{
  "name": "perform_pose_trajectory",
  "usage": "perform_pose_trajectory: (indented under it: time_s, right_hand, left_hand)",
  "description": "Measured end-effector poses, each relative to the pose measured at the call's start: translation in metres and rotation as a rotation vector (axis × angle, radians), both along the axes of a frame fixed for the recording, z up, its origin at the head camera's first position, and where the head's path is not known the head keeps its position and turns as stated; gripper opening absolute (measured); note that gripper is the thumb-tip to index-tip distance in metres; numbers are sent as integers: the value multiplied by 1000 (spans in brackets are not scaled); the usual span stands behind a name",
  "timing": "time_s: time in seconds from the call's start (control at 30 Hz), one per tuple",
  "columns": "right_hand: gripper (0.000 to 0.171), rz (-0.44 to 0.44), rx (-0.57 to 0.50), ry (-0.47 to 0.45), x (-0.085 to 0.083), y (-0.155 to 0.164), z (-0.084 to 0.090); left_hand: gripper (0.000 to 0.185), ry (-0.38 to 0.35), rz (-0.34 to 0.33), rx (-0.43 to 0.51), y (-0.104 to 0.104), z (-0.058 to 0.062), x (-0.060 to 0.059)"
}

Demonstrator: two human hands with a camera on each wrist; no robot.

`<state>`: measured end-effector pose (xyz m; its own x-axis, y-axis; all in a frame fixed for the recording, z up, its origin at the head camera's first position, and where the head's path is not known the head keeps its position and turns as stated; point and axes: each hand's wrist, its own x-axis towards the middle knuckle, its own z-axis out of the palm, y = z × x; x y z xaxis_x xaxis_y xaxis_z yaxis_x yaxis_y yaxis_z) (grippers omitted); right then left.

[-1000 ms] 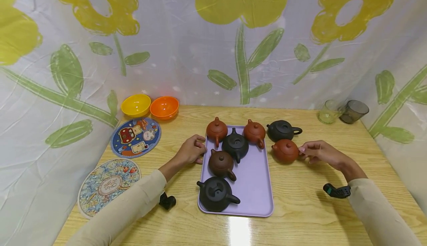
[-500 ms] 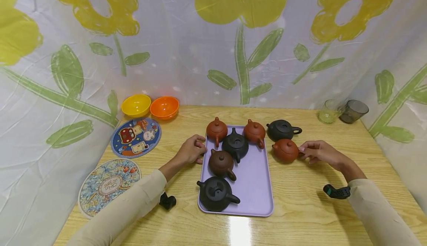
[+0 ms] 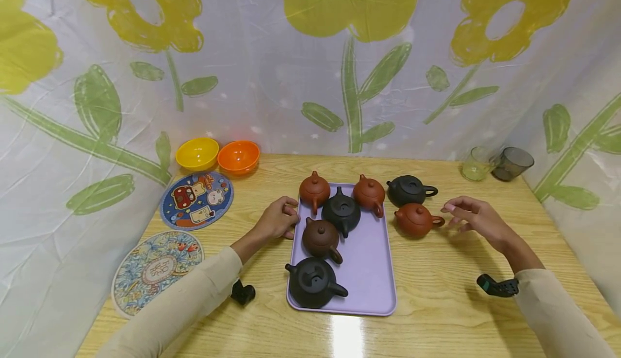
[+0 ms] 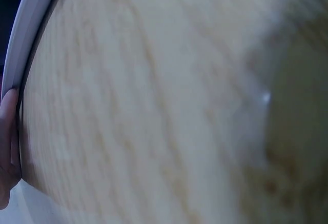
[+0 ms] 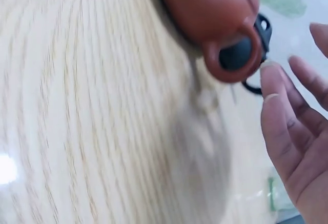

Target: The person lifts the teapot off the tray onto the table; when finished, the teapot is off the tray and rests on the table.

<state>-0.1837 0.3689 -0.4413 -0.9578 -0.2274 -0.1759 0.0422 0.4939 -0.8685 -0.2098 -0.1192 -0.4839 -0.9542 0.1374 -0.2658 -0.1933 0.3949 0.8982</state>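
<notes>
So our right hand (image 3: 473, 219) was hanging just off the handle of the red pot (image 3: 414, 220), fingers spread and relaxed, nothing in its grip. The wrist view showed the same: fingertips (image 5: 277, 88) close beside the pot's loop handle (image 5: 233, 57) with no clear contact. That pot sat on the bare table (image 3: 451, 288), just right of the tray (image 3: 373, 272) and to the left of our open right hand. A black pot (image 3: 409, 190) stood right behind it, a bit further from us than the hand.

Our left hand (image 3: 278, 220) was curled against the tray's left edge, fingers bent over the rim, so that grip was closed on the tray. The left wrist view was mostly blurry wood grain, with a bit of finger (image 4: 7, 142) against the pale rim (image 4: 25, 34).

On the tray, to the right of the left hand, were five pots: two red ones at the back, a black one between them, a brown one nearer, and another black one nearest to us.

Well left of that hand were two round mats and a yellow and an orange bowl. Two glasses sat far back right, beyond the right hand.
</notes>
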Motion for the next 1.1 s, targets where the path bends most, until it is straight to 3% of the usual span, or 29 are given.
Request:
perform_pose_trajectory:
  time_s: [0.27, 0.6, 1.1]
  right_hand:
    - [32, 20, -21, 85, 13, -24, 17]
    - [30, 108, -34, 76, 29, -73, 32]
    - [19, 305, -51, 45, 50, -144, 17]
  left_hand:
    - [37, -3, -6, 2, 0, 2, 0]
    - [38, -9, -7, -4, 0, 2, -1]
    - [38, -11, -17, -5, -1, 2, -1]
